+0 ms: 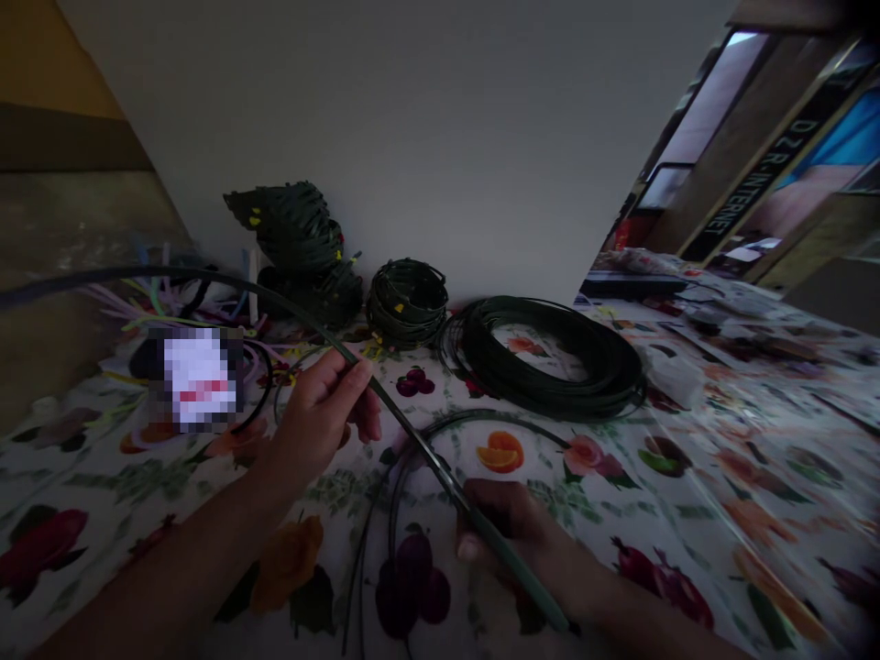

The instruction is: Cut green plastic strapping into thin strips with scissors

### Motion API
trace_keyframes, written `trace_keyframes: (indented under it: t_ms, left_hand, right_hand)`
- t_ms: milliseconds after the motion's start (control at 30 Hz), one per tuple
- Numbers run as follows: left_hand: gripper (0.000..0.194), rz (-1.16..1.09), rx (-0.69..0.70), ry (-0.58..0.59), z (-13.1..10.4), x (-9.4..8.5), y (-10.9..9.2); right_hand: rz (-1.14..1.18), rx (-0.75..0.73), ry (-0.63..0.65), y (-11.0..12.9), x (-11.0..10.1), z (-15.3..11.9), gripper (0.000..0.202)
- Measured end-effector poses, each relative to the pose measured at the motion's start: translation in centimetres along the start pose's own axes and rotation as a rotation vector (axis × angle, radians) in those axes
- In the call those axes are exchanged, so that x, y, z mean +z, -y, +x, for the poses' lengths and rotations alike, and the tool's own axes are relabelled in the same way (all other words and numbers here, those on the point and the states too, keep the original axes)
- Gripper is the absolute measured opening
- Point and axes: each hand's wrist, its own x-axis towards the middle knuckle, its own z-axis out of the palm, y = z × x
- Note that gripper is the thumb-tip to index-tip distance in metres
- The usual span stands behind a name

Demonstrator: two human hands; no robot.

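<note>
My left hand (336, 394) is closed, pinching a long dark green strip (275, 298) between thumb and fingers. The strip arcs away to the left edge and slopes down toward my right hand. My right hand (509, 522) is closed around a slim tool with a green handle (519, 568); its narrow shiny front part (440, 472) lies along the strip, and I cannot make out exactly where the two meet. Thin dark strands (395, 513) curve over the tablecloth beneath both hands.
A coil of dark strip (619, 367) lies behind my right hand. Beside it stand a small woven basket (407, 302) and a larger dark woven piece (295, 229). Pastel stems (155, 298) and a blurred-out packet (202, 380) are at left. A white panel (412, 137) rises behind.
</note>
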Motion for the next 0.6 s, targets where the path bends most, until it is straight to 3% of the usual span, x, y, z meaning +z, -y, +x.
trace_keyframes:
  t_ms: [267, 600]
  left_hand:
    - [0.028, 0.016, -0.033, -0.011, -0.06, -0.15, -0.28]
    - [0.028, 0.002, -0.007, -0.006, -0.16, -0.2, -0.2]
  right_hand:
    - [0.035, -0.007, 0.026, -0.28, 0.11, -0.13, 0.049]
    - [0.001, -0.058, -0.029, 0.18, 0.41, 0.0, 0.053]
